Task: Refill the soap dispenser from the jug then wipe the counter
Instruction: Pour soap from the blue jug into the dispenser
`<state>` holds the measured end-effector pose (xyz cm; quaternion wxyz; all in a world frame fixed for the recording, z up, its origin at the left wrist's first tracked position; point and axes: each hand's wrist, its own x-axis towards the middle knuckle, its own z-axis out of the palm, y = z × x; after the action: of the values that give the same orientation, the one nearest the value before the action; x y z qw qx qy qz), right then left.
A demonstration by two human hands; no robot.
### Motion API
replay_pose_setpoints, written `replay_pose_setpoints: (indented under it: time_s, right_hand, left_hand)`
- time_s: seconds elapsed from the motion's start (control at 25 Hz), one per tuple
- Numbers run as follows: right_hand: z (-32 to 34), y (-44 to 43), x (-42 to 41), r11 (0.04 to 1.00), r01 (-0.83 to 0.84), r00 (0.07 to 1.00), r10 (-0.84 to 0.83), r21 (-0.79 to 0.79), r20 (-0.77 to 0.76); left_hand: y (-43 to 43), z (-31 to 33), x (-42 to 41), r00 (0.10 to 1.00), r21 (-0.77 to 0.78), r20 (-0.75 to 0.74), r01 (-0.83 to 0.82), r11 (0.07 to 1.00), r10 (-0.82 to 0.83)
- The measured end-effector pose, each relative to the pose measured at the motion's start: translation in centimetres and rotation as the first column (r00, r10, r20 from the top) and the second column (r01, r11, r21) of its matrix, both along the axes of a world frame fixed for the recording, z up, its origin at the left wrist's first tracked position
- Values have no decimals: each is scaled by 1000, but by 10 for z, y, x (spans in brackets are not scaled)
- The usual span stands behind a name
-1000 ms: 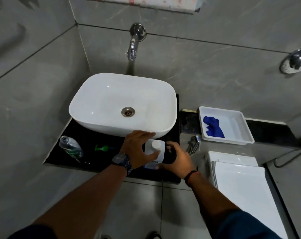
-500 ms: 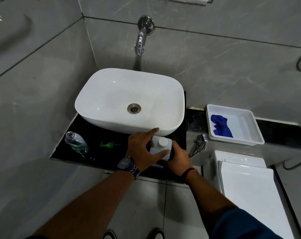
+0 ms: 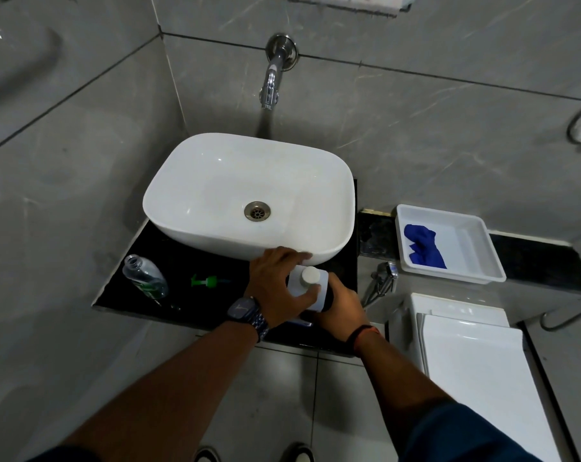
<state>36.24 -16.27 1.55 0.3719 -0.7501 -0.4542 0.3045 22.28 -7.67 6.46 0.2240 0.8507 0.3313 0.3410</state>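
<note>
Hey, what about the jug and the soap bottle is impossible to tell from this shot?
Head view only:
- jug: lower body and label hidden by left hand and right hand.
- Jug's fill level: opaque white walls, cap on.
- soap bottle: label print too small to read.
- Right hand's grip: fingers hidden behind jug.

- The basin (image 3: 249,195) sits on the worktop (image 3: 182,258), under the wall tap (image 3: 272,81).
- In front of the basin, left to right: open dispenser bottle (image 3: 146,278), pump head (image 3: 207,281), capped jug (image 3: 307,288).
- The tray (image 3: 482,241) to the right holds a cloth (image 3: 424,246).
</note>
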Motion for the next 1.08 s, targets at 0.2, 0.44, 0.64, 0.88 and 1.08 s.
replay_pose_setpoints:
  time_s: [0.2, 0.44, 0.64, 0.88, 1.08]
  right_hand:
    - [-2, 1, 2, 1000, -14, 1000, 14, -2, 2]
    - [0, -1, 1, 1000, -5, 1000, 5, 2, -24]
    - [-4, -2, -2, 1000, -4, 1000, 4, 22, -19]
    - [-10, -5, -6, 997, -5, 1000, 4, 73, 11]
    - [-12, -4, -7, 996, -1, 1000, -2, 86, 25]
  left_hand:
    - [5, 6, 7, 997, 9, 81, -19, 1000, 18]
    - [22, -15, -15, 971, -83, 100, -211, 974, 219]
    - [18, -66, -40, 960, -136, -225, -200, 970, 167]
    - [16, -102, -45, 888, -132, -443, -201, 971, 123]
    - [18, -117, -47, 884, -185, -457, -207, 961, 102]
